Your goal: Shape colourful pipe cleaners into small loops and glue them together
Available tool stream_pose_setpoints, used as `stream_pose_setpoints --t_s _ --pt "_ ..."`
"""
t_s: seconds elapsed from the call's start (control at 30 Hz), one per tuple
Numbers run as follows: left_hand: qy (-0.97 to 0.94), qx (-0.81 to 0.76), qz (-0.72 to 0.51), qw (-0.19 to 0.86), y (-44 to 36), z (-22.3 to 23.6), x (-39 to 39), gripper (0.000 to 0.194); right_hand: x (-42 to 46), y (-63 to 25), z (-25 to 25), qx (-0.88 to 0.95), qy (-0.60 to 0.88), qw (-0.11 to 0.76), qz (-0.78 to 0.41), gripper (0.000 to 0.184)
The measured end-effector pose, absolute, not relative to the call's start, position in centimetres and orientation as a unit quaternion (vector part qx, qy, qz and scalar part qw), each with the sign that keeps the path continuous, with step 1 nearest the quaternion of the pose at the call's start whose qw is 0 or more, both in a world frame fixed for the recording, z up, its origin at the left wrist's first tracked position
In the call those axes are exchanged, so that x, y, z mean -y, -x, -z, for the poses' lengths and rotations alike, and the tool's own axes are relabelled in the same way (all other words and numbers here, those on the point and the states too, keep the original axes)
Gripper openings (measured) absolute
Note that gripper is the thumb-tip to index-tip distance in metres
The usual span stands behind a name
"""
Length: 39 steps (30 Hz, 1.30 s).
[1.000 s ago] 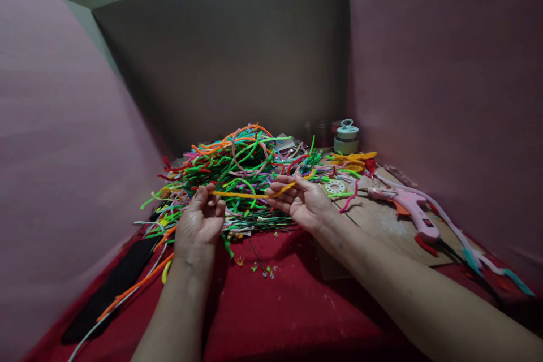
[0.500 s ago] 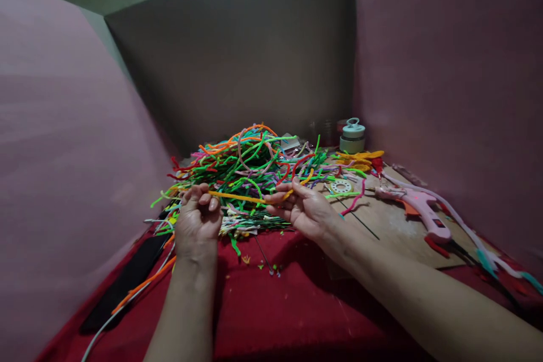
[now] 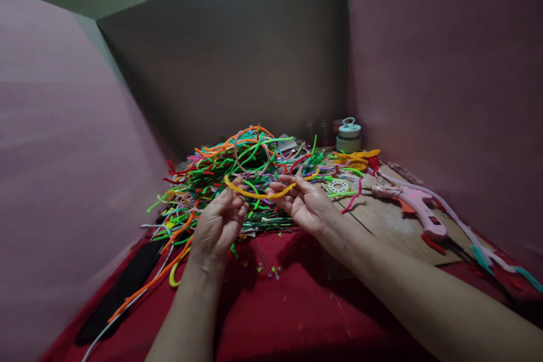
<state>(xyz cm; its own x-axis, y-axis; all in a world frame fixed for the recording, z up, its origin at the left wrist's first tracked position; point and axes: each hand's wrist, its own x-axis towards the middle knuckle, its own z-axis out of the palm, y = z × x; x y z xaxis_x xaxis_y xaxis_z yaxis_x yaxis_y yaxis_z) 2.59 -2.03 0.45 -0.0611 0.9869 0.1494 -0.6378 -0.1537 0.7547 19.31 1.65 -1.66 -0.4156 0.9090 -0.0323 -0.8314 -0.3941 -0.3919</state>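
Observation:
An orange pipe cleaner (image 3: 258, 194) sags in a shallow curve between both hands. My left hand (image 3: 219, 225) pinches its left end with closed fingers. My right hand (image 3: 306, 205) grips its right part, fingers curled round it, and the free end sticks out past the thumb. Both hands hover just in front of a big heap of many-coloured pipe cleaners (image 3: 237, 167) on the red cloth (image 3: 288, 305).
A pink glue gun (image 3: 418, 208) lies on a wooden board (image 3: 386, 223) at the right, its cord trailing to the right edge. A small white spool (image 3: 337, 185) and a round lidded tin (image 3: 349, 136) sit behind. A black strip (image 3: 123, 283) lies left. Pink walls close in on both sides.
My left hand has moved right, closer to my right hand. The orange pipe cleaner, stretched straight before, now bends into a downward curve.

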Motion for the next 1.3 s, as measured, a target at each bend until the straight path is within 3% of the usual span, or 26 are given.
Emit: stream_pose_setpoints --t_s 0.13,0.23,0.4,0.97,1.3 --pt "-0.413 -0.343 -0.582 0.61 -3.4 0.4 2.2 0.037 -1.6 -19.4 1.5 0.174 0.122 0.539 -0.815 0.033" --pt "-0.469 -0.363 -0.558 0.58 -4.2 0.6 2.5 0.033 -1.6 -19.3 1.4 0.195 0.121 0.547 -0.805 0.032" --pt "-0.486 -0.382 -0.587 0.523 -4.9 1.0 2.3 0.013 -1.5 -19.1 1.7 0.216 0.131 0.536 -0.806 0.03" --pt "-0.453 -0.413 -0.612 0.499 -5.1 0.8 2.3 0.018 -0.9 -19.0 1.9 0.293 0.12 0.535 -0.783 0.006" --pt "-0.484 -0.463 -0.59 0.45 -5.3 1.2 2.3 0.02 -1.0 -18.8 2.1 0.299 0.135 0.539 -0.776 0.009"
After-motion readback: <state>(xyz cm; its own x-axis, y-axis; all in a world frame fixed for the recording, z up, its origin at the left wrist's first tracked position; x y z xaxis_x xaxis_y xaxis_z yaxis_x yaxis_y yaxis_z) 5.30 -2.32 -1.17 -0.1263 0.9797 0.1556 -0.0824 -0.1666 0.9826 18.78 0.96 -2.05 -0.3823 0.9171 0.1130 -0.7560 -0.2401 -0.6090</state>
